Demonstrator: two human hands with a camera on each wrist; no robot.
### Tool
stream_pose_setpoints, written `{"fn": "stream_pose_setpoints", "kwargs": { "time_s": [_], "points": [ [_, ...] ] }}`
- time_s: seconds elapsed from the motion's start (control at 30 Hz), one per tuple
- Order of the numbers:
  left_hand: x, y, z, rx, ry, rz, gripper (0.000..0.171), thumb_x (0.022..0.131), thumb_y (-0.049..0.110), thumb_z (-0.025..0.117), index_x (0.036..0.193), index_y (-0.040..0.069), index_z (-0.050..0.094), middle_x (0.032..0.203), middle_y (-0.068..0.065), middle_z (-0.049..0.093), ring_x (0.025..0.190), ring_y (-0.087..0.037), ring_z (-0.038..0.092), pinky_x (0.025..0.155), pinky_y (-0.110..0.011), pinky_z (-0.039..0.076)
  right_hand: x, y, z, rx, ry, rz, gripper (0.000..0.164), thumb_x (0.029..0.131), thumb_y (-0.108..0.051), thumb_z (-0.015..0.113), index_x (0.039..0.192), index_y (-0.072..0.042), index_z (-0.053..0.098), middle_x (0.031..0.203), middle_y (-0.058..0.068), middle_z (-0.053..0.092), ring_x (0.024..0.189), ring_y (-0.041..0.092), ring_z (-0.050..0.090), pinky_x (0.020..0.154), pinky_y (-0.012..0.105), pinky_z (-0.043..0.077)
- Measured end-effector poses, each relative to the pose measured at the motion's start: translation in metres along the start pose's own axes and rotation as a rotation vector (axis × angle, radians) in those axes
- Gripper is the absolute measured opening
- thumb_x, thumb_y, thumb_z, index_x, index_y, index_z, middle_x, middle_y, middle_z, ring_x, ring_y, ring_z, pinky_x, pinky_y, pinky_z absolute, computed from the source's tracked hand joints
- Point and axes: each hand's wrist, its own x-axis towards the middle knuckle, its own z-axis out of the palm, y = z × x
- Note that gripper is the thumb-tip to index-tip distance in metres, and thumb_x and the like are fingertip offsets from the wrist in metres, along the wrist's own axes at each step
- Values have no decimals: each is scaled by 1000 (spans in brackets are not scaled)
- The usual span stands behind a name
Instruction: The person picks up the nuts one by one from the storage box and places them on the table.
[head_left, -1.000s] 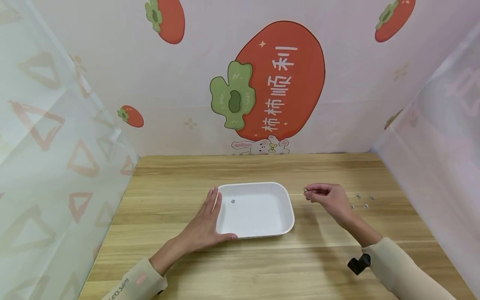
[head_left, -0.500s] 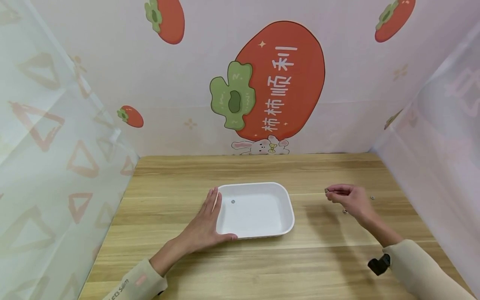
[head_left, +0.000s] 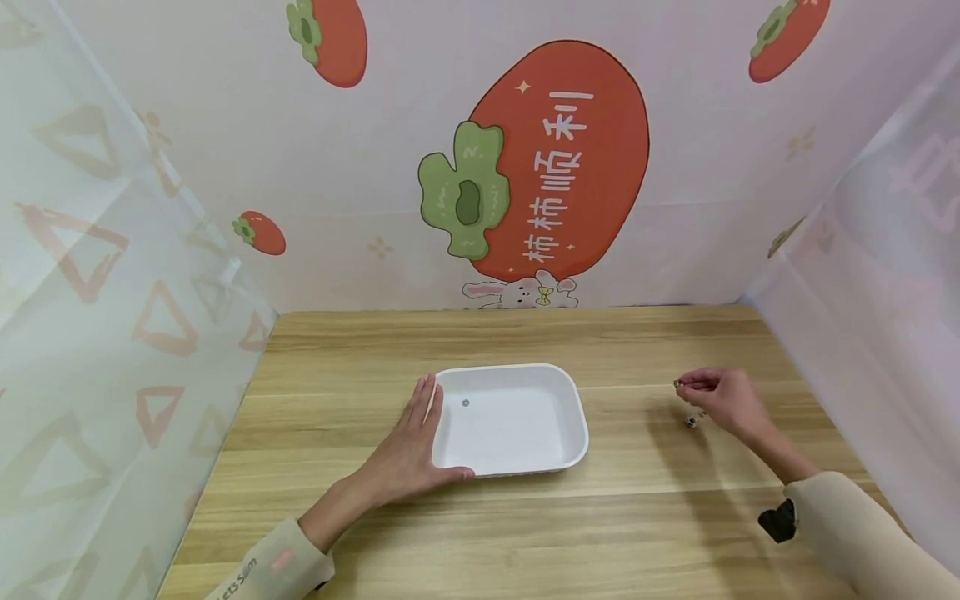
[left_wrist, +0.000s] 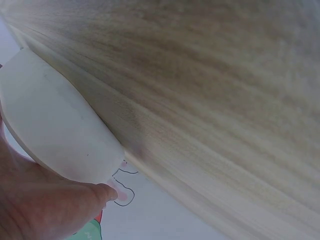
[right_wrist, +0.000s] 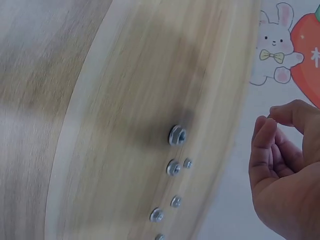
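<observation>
A white tray [head_left: 517, 425] sits mid-table with one small metal nut [head_left: 466, 402] near its far left corner. My left hand [head_left: 408, 450] rests at the tray's left end, with straight fingers along the left side and the thumb on the near rim. In the left wrist view, the thumb [left_wrist: 75, 205] lies against the tray wall [left_wrist: 55, 115]. Right of the tray, above the table, my right hand [head_left: 716, 400] pinches a small metal nut [head_left: 678, 383] between thumb and fingertips. The right wrist view hides that nut behind the fingers [right_wrist: 262, 145].
Several flanged nuts of differing sizes lie on the table beneath the right hand, among them a large nut [right_wrist: 177, 135] and a smaller nut [right_wrist: 157, 215]. In the head view, one nut [head_left: 691, 422] shows beside the right hand. A printed wall [head_left: 360, 183] stands behind the wooden table [head_left: 525, 533].
My right hand has moved right, away from the tray, with the nut still between its fingertips, and now covers most of the loose nuts. The left hand and tray have stayed put.
</observation>
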Motion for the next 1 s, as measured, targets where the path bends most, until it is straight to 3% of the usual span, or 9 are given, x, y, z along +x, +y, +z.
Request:
{"fn": "stream_pose_setpoints", "kwargs": {
  "time_s": [0.3,0.57,1.0],
  "points": [
    [0,-1,-1,3,-41,-19,139,82,80,72,167,-4,0,177,-17,-13,164,-34,-11,131,-51,15,4,14,3,-266,45,-199,6,90,-4,81,92,1,80,81,6,77,69,14,70,60,24,55],
    [0,-2,-1,5,-41,-17,139,82,81,70,167,-4,0,177,-18,-11,164,-34,-11,131,-52,13,8,26,4,-361,11,-188,11,87,-9,81,88,2,79,76,5,76,65,15,68,59,34,56],
    [0,-1,0,12,-27,-8,138,82,78,72,167,-5,1,177,-20,-9,164,-34,-10,131,-51,11,16,33,7,-411,-46,-179,9,88,-8,79,85,0,78,77,7,76,67,20,70,63,45,59]
  ]
}}
